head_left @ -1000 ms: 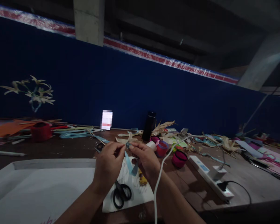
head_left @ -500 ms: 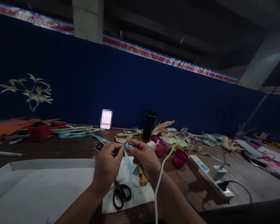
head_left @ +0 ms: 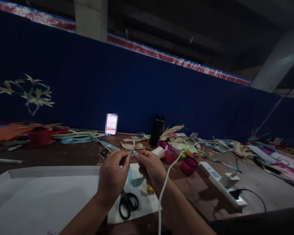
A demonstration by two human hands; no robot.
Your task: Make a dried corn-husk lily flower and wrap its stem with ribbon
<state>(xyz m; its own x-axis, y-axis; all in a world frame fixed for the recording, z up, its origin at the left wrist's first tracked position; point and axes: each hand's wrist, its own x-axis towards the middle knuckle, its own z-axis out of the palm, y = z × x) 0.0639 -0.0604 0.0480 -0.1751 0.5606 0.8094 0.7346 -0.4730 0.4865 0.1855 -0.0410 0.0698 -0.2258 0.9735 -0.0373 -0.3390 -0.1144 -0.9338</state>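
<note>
My left hand (head_left: 114, 173) and my right hand (head_left: 152, 164) meet over the table, both closed in a pinch. Between their fingertips is a small piece wrapped in light-blue ribbon, with a pale, husk-like strip (head_left: 133, 142) standing up from it. The blue ribbon (head_left: 136, 181) hangs in a loop below my fingers, its upper part hidden by my right hand. Black-handled scissors (head_left: 128, 205) lie under my hands on a printed sheet of paper (head_left: 144, 209), their blades partly covered by my left hand. A small yellow item (head_left: 150, 189) is half hidden beneath my right hand.
A white tray (head_left: 51, 171) stands at left. A white cable (head_left: 170, 168) crosses in front of my right forearm. To the right lies a power strip (head_left: 222, 184) with plugs. Behind are a black bottle (head_left: 157, 130), a lit phone (head_left: 111, 124), a pink roll (head_left: 189, 165) and scattered husks.
My right hand has turned slightly and its fingers have closed in toward the left hand. The hanging ribbon has shifted into a wider loop, and more of the yellow item is covered.
</note>
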